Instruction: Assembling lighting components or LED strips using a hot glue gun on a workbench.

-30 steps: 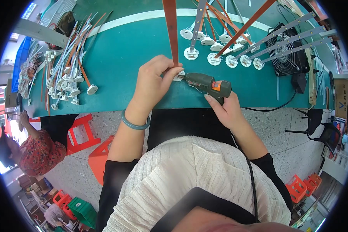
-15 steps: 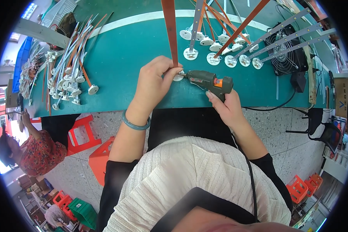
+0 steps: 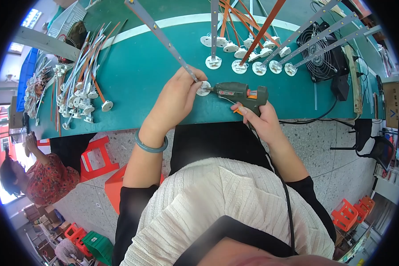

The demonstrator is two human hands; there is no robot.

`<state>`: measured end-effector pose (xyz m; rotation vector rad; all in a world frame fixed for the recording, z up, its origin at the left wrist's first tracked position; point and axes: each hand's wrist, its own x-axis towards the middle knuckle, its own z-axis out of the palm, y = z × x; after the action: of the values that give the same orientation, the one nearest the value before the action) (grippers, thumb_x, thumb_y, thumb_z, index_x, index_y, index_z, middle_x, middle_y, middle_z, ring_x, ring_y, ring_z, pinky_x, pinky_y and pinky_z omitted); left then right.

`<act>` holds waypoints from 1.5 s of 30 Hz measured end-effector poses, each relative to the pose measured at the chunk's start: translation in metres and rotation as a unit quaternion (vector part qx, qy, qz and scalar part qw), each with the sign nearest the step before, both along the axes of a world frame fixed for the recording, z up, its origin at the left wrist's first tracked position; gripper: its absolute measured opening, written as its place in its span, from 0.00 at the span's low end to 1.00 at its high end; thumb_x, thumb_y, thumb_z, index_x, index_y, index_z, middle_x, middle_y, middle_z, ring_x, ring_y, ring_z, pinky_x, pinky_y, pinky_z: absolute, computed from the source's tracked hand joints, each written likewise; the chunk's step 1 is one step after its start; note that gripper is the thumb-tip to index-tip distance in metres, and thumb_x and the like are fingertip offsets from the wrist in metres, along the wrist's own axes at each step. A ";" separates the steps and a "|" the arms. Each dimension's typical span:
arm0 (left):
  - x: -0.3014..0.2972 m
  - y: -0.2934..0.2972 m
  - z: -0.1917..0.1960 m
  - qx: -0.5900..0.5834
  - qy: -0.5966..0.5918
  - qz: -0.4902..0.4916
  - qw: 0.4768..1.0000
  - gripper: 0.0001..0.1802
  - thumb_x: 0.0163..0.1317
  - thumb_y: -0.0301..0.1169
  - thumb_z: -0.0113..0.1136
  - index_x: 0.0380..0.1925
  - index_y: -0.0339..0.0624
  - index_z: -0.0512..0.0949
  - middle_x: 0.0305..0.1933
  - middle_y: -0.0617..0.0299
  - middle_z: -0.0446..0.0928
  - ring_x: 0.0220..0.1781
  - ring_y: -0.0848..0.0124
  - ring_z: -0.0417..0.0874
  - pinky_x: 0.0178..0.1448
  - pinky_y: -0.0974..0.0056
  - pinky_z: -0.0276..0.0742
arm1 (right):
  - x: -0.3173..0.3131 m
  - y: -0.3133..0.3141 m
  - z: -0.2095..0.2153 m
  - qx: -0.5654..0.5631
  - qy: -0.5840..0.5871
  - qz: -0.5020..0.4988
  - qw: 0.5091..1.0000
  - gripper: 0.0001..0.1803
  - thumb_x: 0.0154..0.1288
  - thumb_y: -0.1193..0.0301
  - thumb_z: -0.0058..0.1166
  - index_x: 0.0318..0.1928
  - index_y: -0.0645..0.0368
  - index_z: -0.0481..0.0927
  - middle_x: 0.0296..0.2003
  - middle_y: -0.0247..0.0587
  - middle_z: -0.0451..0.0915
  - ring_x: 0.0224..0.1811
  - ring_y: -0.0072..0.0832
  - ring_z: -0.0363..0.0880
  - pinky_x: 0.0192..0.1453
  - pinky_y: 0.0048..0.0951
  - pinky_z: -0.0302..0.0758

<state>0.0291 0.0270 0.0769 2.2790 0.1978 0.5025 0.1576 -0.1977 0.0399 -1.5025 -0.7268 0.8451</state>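
My left hand [image 3: 176, 96] pinches a white round base [image 3: 203, 88] at the near end of a long grey strip [image 3: 160, 36] that runs up and to the left over the teal table [image 3: 137, 75]. My right hand [image 3: 258, 119] grips a dark green glue gun [image 3: 239, 93]. Its nozzle points left and touches the white base. A black cord runs from the gun down past my right forearm.
A row of finished strips with white bases [image 3: 244, 66] fans out behind the gun, some grey, some orange. A pile of strips [image 3: 80, 84] lies at the table's left. A black fan [image 3: 326, 55] stands at the right. Red stools [image 3: 95, 155] and a seated person [image 3: 35, 173] are on the floor to the left.
The strip in my left hand is now a grey one leaning to the left, where an upright orange one stood before. The glue gun's nozzle stays at the white base.
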 end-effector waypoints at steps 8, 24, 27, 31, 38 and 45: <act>0.005 -0.002 0.003 0.005 0.009 -0.004 1.000 0.07 0.65 0.18 0.56 0.43 0.35 0.76 0.44 0.49 0.77 0.45 0.49 0.82 0.48 0.54 0.78 | -0.004 0.002 -0.002 -0.045 -0.146 -0.015 0.988 0.14 0.72 0.70 0.58 0.53 0.64 0.79 0.38 0.37 0.84 0.33 0.19 0.78 0.37 0.24 0.75; 0.005 -0.001 -0.002 0.018 0.004 -0.003 1.000 0.08 0.64 0.17 0.56 0.42 0.36 0.77 0.43 0.49 0.77 0.44 0.49 0.82 0.47 0.54 0.79 | -0.012 0.006 0.003 -0.035 -0.232 -0.045 0.971 0.15 0.69 0.71 0.61 0.53 0.64 0.79 0.39 0.45 0.81 0.38 0.36 0.80 0.45 0.34 0.74; 0.005 -0.002 -0.002 0.019 0.004 0.000 1.000 0.08 0.64 0.17 0.56 0.42 0.36 0.77 0.43 0.49 0.77 0.43 0.50 0.82 0.46 0.55 0.78 | -0.011 0.005 0.004 -0.033 -0.234 -0.044 0.971 0.15 0.69 0.71 0.61 0.52 0.64 0.80 0.38 0.45 0.81 0.37 0.36 0.79 0.45 0.34 0.74; 0.005 -0.002 -0.001 0.013 0.011 0.005 1.000 0.07 0.65 0.18 0.56 0.42 0.36 0.77 0.42 0.49 0.77 0.43 0.50 0.82 0.46 0.55 0.78 | -0.011 0.003 0.006 -0.035 -0.223 -0.035 0.973 0.14 0.69 0.70 0.61 0.52 0.64 0.79 0.37 0.44 0.80 0.36 0.34 0.78 0.43 0.33 0.73; 0.005 -0.002 -0.001 0.008 0.014 0.011 1.000 0.07 0.65 0.18 0.56 0.41 0.36 0.77 0.42 0.49 0.78 0.43 0.50 0.82 0.46 0.55 0.78 | -0.012 0.004 0.002 -0.011 -0.239 -0.044 0.970 0.14 0.69 0.71 0.61 0.51 0.64 0.79 0.34 0.41 0.79 0.33 0.32 0.76 0.40 0.32 0.72; 0.006 -0.002 -0.003 0.009 -0.001 0.019 1.000 0.05 0.65 0.19 0.58 0.40 0.35 0.78 0.42 0.50 0.78 0.42 0.52 0.82 0.45 0.56 0.79 | -0.012 0.001 0.002 -0.024 -0.250 -0.020 0.968 0.14 0.68 0.71 0.62 0.51 0.63 0.79 0.33 0.42 0.78 0.31 0.31 0.75 0.38 0.32 0.72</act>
<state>0.0351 0.0251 0.0738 2.2966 0.2371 0.5283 0.1455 -0.1965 0.0414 -1.7921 -1.0435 0.4510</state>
